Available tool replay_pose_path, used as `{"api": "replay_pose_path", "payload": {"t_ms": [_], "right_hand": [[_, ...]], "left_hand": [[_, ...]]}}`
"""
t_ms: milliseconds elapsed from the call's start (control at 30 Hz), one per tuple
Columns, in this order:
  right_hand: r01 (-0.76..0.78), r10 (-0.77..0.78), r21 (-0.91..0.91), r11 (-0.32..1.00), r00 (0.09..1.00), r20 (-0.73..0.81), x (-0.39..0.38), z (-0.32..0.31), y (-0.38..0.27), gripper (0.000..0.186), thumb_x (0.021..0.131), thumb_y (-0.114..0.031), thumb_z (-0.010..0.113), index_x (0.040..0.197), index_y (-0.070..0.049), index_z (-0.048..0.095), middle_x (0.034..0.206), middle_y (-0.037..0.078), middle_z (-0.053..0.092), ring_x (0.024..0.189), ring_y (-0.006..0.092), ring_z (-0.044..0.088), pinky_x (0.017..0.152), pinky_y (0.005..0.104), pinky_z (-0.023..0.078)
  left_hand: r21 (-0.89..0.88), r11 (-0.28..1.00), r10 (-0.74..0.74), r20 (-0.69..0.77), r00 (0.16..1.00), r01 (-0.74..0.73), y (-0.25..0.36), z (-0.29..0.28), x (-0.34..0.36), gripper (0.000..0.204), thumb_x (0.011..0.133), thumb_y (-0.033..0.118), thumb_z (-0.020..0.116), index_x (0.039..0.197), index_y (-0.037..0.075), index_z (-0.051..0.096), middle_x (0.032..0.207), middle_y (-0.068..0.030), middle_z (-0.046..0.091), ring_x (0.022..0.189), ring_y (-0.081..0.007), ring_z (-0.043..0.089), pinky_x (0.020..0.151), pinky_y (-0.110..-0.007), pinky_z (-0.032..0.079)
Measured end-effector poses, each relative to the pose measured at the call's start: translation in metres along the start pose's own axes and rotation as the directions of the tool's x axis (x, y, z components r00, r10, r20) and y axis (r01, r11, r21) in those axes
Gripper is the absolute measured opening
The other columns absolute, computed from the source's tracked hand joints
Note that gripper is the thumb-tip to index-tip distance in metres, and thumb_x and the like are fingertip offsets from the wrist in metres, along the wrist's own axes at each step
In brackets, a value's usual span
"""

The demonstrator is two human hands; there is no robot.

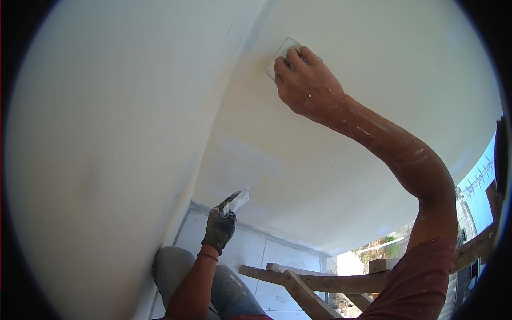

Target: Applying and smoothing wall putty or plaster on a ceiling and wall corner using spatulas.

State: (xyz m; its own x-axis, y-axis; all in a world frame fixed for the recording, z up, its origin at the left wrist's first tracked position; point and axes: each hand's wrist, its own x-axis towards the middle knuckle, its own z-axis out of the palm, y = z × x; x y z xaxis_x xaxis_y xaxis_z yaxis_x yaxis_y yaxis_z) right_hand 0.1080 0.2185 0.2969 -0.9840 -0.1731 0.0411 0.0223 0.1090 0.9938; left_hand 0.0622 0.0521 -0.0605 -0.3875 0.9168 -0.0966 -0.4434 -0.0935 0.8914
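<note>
My right hand (309, 80) is bare, its fingers curled over the back of a thin, pale, square-cornered scraper (287, 45). The scraper lies against the cream-white wall (341, 154), high up near the inside corner. Much of it is hidden under the fingers. Lower down, my left hand (220, 226), in a dark glove smeared with white, is closed around a putty knife (231, 199). White paste coats the knife, and its handle is mostly covered by the glove. The knife appears held in front of the wall; I cannot tell whether it touches.
A second white wall (117, 133) meets the first along a corner at my left. Wooden beams (341, 281) cross below on the right. Beneath me is a pale tiled surface (250, 248). A whitish patch (250, 154) marks the wall. Barbed wire (480, 176) shows outside, far right.
</note>
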Motion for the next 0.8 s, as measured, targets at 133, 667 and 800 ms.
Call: {"api": "replay_pose_path", "payload": {"t_ms": [133, 667, 800], "right_hand": [[-0.01, 0.009, 0.017, 1.0, 1.0, 0.03, -0.07, -0.004, 0.0, 0.017, 0.084, -0.01, 0.069, 0.091, 0.004, 0.075, 0.111, 0.018, 0.066, 0.109, 0.0373, 0.062, 0.096, 0.0476, 0.053], [-0.113, 0.103, 0.092, 0.989, 0.99, 0.099, -0.068, -0.044, 0.033, 0.014, 0.083, -0.008, 0.07, 0.091, 0.002, 0.073, 0.107, 0.011, 0.066, 0.105, 0.032, 0.063, 0.106, 0.0484, 0.048], [0.043, -0.031, 0.04, 0.998, 0.965, -0.259, -0.01, -0.01, 0.07, 0.014, 0.086, -0.009, 0.068, 0.097, -0.002, 0.073, 0.112, 0.005, 0.065, 0.111, 0.0266, 0.06, 0.109, 0.0431, 0.047]], "left_hand": [[0.011, 0.999, -0.036, 0.023, 0.999, 0.035, 0.005, 0.004, 0.001, 0.054, 0.087, -0.006, 0.049, 0.138, 0.007, 0.062, 0.076, 0.0084, 0.057, 0.054, 0.0001, 0.04, 0.046, -0.019, 0.035], [0.029, 0.998, 0.054, 0.023, 0.998, -0.054, -0.005, 0.001, 0.002, 0.048, 0.088, -0.005, 0.051, 0.135, 0.001, 0.062, 0.102, 0.0006, 0.069, 0.066, -0.0005, 0.049, 0.054, -0.018, 0.041], [-0.034, 0.999, 0.015, 0.042, 0.999, -0.014, -0.005, 0.001, -0.001, 0.047, 0.088, -0.005, 0.052, 0.134, 0.0, 0.063, 0.102, 0.0007, 0.069, 0.066, -0.0015, 0.051, 0.054, -0.02, 0.042]]}}
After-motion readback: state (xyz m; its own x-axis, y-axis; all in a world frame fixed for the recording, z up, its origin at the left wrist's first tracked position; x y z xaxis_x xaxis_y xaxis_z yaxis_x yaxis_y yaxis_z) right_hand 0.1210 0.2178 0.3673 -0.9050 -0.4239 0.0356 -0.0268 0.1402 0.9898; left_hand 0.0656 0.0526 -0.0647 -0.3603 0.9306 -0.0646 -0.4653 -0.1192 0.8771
